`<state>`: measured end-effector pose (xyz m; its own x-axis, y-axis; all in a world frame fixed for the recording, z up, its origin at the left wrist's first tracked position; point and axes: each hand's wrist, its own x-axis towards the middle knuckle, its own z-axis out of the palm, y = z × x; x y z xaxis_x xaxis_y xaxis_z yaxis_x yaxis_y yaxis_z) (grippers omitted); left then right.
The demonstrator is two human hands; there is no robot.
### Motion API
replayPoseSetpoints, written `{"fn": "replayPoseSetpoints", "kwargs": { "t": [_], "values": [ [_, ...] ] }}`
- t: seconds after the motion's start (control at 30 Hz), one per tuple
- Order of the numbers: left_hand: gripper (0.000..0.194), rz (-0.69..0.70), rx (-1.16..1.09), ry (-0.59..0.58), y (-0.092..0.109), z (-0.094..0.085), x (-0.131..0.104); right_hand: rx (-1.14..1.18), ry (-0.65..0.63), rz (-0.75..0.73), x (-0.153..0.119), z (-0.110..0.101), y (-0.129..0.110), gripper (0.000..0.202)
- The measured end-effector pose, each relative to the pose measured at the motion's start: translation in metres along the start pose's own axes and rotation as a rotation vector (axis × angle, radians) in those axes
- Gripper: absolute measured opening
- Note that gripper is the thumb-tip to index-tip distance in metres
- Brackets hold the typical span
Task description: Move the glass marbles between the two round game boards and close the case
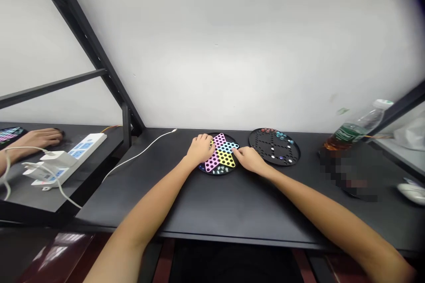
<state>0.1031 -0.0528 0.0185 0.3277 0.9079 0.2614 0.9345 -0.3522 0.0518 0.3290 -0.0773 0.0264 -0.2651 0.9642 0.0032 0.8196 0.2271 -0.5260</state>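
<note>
A round Chinese checkers board [226, 158] lies on the dark desk, its star coloured pink, yellow and blue. Glassy marbles [221, 170] rest in the near rim, and others show faintly at the left rim. My left hand [200, 148] lies over the board's left side, palm down, with its fingers stretched out. At the right tip of the star is my right hand [250, 159], fingers curled and thumb toward the board. Whatever its fingertips pinch, if anything, is hidden. Just beyond sits a second round black board [265, 147] with reddish, blue and white marbles.
To the right stand a tilted-looking plastic bottle [348, 135] of brown drink and a white mouse [411, 192]. A white cable [133, 157] crosses the desk's left part. On the neighbouring desk are a power strip [81, 152] and another person's hand [41, 138].
</note>
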Motion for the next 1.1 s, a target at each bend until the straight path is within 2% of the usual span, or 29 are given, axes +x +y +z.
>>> {"fn": "replayPoseSetpoints", "kwargs": {
  "t": [0.1, 0.2, 0.27, 0.33, 0.4, 0.47, 0.53, 0.6, 0.67, 0.73, 0.9, 1.1],
  "values": [
    [0.032, 0.005, 0.001, -0.007, -0.001, -0.002, 0.000, 0.365, 0.004, -0.014, 0.013, -0.025, 0.013, 0.051],
    [0.031, 0.003, -0.005, -0.016, -0.001, -0.003, -0.001, 0.793, -0.128, 0.119, 0.027, -0.065, 0.031, 0.039],
    [0.032, 0.004, -0.011, -0.018, -0.001, -0.004, -0.001, 0.942, -0.143, 0.142, 0.035, -0.089, 0.047, 0.031],
    [0.033, 0.005, -0.015, -0.020, -0.001, -0.004, -0.001, 0.959, -0.113, 0.177, 0.043, -0.103, 0.065, 0.026],
    [0.033, 0.001, -0.019, -0.023, -0.001, -0.004, 0.000, 0.893, -0.047, 0.242, 0.049, -0.105, 0.085, 0.025],
    [0.033, -0.004, -0.023, -0.029, -0.001, -0.003, 0.000, 0.728, 0.079, 0.324, 0.055, -0.098, 0.103, 0.027],
    [0.033, -0.006, -0.027, -0.033, -0.001, -0.003, 0.000, 0.421, 0.201, 0.370, 0.060, -0.089, 0.120, 0.032],
    [0.033, -0.008, -0.030, -0.035, -0.001, -0.002, 0.001, 0.049, 0.239, 0.345, 0.065, -0.082, 0.133, 0.036],
    [0.033, -0.007, -0.034, -0.033, -0.002, -0.001, 0.001, -0.236, 0.203, 0.294, 0.069, -0.080, 0.143, 0.039],
    [0.034, -0.004, -0.042, -0.034, -0.002, -0.002, 0.001, -0.382, 0.153, 0.271, 0.072, -0.081, 0.150, 0.042],
    [0.034, -0.015, -0.052, -0.051, -0.002, -0.004, 0.001, -0.507, 0.008, 0.211, 0.078, -0.080, 0.155, 0.047],
    [0.033, -0.018, -0.052, -0.052, -0.002, -0.004, 0.000, -0.581, 0.020, 0.111, 0.079, -0.072, 0.154, 0.048]
  ]
}}
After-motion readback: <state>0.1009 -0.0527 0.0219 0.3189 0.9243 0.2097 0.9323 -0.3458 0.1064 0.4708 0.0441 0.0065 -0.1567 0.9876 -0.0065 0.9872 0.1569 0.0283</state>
